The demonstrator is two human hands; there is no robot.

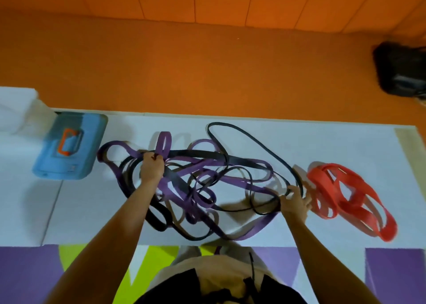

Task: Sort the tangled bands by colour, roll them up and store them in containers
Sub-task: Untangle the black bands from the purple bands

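Note:
A tangle of purple bands [239, 179] and black bands [249, 137] lies on the middle of the white table [345, 147]. My left hand [152, 167] grips a bunch of purple and black bands at the tangle's left side. My right hand [294, 203] pinches a thin black band at the tangle's right edge. A separate heap of red bands [350, 195] lies just right of my right hand. A blue container [69, 147] with an orange latch sits at the table's left, lid on.
A white box [16, 110] stands at the far left behind the blue container. A black bag [401, 68] lies on the orange floor at the right. A purple, yellow and white mat [34, 273] runs along the table's near edge.

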